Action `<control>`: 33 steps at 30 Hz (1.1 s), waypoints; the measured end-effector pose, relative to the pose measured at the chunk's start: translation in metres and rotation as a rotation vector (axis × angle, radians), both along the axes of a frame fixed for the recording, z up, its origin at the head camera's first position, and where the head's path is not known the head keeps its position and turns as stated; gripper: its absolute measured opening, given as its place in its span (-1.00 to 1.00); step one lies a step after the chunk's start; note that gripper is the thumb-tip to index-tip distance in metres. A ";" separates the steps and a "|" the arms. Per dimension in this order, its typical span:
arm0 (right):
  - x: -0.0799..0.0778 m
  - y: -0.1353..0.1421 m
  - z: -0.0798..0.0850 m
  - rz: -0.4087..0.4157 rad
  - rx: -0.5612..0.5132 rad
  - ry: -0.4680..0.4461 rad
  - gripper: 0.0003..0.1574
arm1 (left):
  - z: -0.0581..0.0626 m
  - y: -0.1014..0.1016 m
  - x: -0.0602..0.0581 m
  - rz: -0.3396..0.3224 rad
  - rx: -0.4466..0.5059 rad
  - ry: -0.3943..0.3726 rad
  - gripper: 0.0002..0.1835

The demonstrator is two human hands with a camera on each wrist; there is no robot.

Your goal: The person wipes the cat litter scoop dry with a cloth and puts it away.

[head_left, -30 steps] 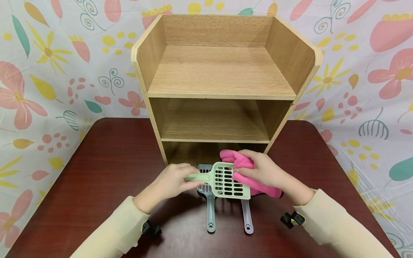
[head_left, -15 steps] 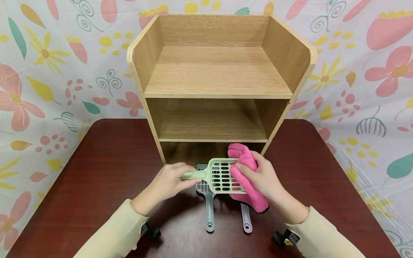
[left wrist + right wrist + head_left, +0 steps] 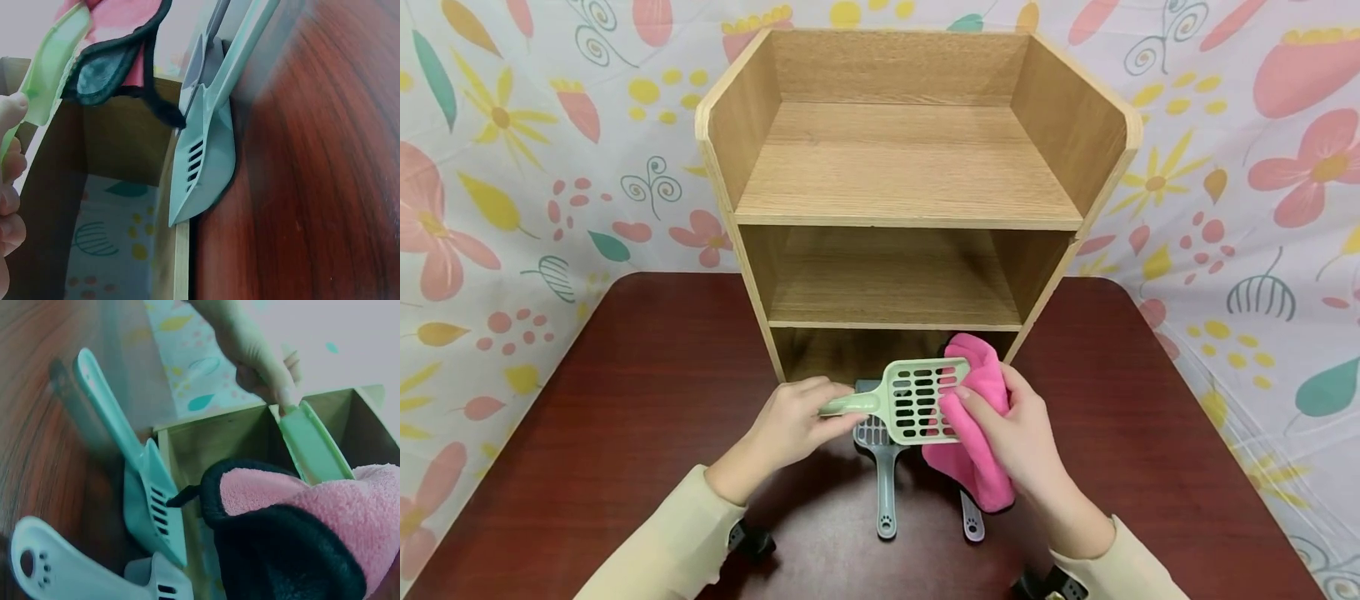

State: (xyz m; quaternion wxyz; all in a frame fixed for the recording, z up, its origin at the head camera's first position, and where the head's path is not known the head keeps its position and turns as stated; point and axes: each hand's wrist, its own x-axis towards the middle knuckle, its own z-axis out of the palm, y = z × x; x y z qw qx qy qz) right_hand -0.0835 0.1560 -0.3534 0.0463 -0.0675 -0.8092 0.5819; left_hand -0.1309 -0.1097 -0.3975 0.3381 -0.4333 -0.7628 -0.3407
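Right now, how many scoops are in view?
3. The green scoop is in the left hand; the blue-grey scoop rests on the table; the lavender scoop is right of it, mostly hidden by the pink cloth in the head view. More could be hidden.

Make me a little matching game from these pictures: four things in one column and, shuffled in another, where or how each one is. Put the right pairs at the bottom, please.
Things
1. pale green litter scoop
2. wooden shelf unit
3. pink cloth
4. blue-grey litter scoop

Where or how
A. bunched in the right hand
B. partly hidden in the head view, its handle pointing toward the person
C. held by its handle in the left hand
D. standing beyond both hands

Right pairs
1-C, 2-D, 3-A, 4-B
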 end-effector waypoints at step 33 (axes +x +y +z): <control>0.015 -0.074 -0.019 -0.092 -0.789 0.372 -0.15 | -0.009 0.042 0.020 0.171 0.238 -0.174 -0.79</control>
